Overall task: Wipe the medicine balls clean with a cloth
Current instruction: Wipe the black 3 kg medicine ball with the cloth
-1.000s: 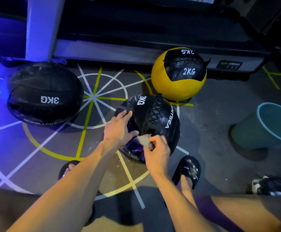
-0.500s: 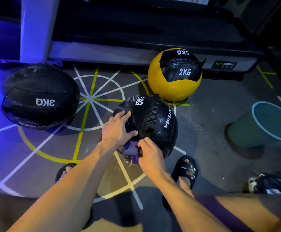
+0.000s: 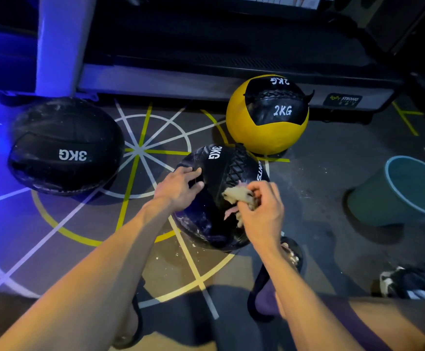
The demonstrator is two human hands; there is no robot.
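Observation:
A black 3KG medicine ball with laced stitching sits on the floor between my feet. My left hand rests flat on its left side, fingers spread. My right hand grips a crumpled pale cloth against the ball's right side. White smears show on the ball's lower left. A second black 3KG ball, dusty, lies to the left. A yellow and black 2KG ball stands behind.
A teal bucket stands at the right. A treadmill base runs along the back. My sandalled feet flank the ball. A dark bag lies at the lower right. Floor lines radiate under the balls.
My right hand has lifted with the cloth from the ball's lower front to its right side. My left hand stayed on the ball's left side.

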